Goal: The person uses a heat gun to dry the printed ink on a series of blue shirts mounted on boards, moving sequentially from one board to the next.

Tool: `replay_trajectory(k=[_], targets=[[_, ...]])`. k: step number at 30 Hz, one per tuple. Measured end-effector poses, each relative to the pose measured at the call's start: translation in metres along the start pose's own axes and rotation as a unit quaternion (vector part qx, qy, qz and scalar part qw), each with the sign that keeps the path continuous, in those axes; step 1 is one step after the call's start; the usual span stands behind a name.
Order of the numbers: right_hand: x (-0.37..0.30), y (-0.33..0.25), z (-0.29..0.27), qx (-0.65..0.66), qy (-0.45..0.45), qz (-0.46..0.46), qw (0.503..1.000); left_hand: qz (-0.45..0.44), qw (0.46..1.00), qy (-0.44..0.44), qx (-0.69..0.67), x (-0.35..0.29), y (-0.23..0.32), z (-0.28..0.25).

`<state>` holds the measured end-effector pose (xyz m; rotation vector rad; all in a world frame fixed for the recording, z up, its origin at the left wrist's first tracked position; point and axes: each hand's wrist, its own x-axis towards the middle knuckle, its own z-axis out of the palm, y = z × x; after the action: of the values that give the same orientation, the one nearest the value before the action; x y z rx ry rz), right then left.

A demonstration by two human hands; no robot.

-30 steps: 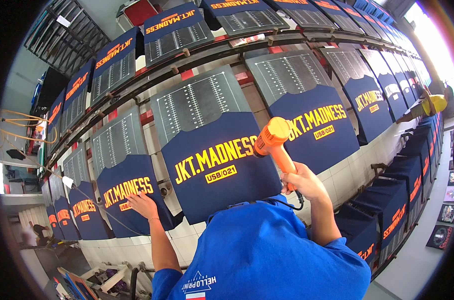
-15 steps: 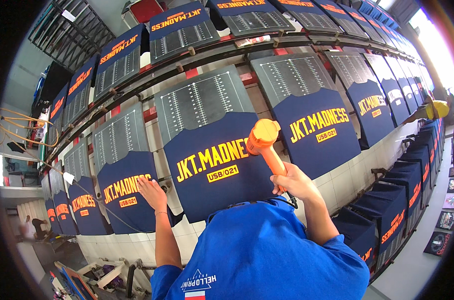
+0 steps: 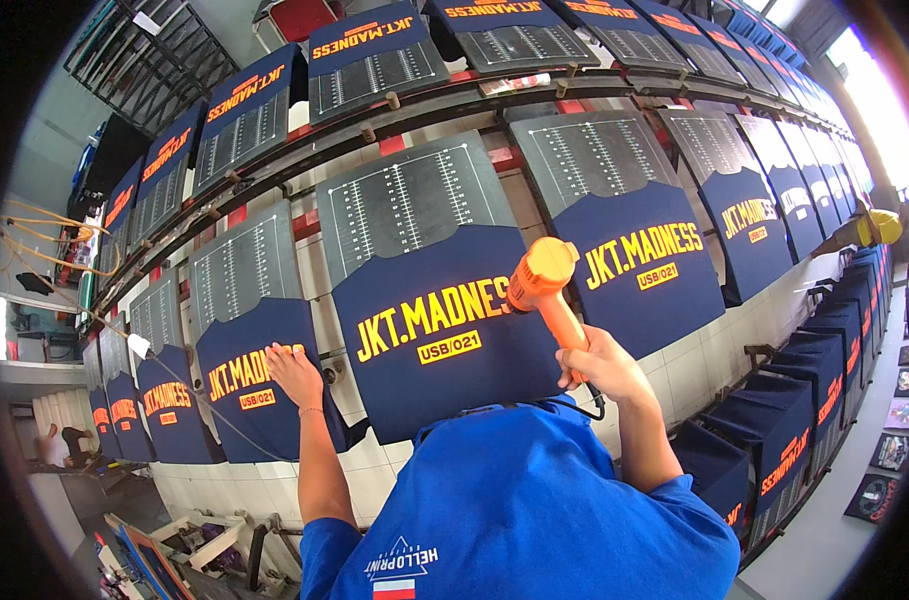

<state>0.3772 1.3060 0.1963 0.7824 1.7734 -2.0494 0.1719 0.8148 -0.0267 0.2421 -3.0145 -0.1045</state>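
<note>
Over the middle navy shirt [image 3: 445, 330], yellow-printed, the right hand [image 3: 600, 365] is gripping an orange heat gun [image 3: 547, 290], grip wrapped round its handle; the left hand [image 3: 293, 372] is lying flat, fingers spread, on the neighbouring shirt [image 3: 250, 385].

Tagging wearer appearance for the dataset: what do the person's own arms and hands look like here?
Both forearms are bare. Short sleeves of a bright blue T-shirt end above the elbows. The left hand and right hand wear no gloves. A thin band circles the left wrist. No watch or rings can be made out.
</note>
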Motion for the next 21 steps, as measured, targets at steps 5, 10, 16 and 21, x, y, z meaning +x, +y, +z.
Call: replay_trajectory(k=[5, 10, 16, 21], targets=[[0.007, -0.008, 0.008, -0.007, 0.012, -0.015, 1.0, 0.028, 0.999, -0.012, -0.028, -0.009, 0.015, -0.001], [0.014, -0.011, 0.011, -0.026, 0.011, -0.023, 0.999, 0.055, 0.998, -0.026, -0.031, -0.029, 0.021, -0.007], [0.021, -0.015, 0.012, -0.035, 0.006, -0.026, 0.999, 0.018, 0.999, -0.026, -0.037, -0.037, -0.007, -0.012], [0.024, -0.019, 0.012, -0.042, -0.004, -0.041, 0.998, -0.075, 0.997, -0.008, 0.002, -0.036, -0.049, -0.017]])
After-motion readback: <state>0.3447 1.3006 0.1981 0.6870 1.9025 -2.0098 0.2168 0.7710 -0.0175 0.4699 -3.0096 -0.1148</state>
